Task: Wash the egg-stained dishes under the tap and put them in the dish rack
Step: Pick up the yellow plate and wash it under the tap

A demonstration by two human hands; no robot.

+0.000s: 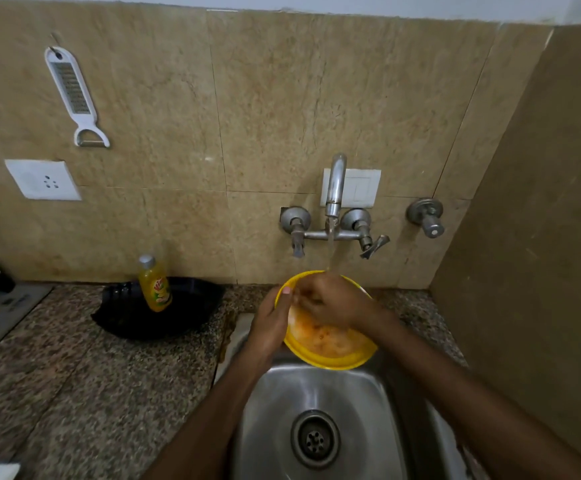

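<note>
Here, in the head view, the round yellow plastic bowl (330, 344) sits tilted over the back of the stainless steel sink (316, 403), under water running from the chrome wall tap (334, 188). The left hand (271, 323) is closed on the bowl's left rim, thumb over the edge. The right hand (334, 301) reaches inside with fingers curled, seemingly rubbing the orange egg residue; I cannot tell whether it holds anything. Wet plastic held by one rim could slip and drop into the sink, and the stream hitting the tilted wall may splash onto the speckled granite counter (91, 368).
</note>
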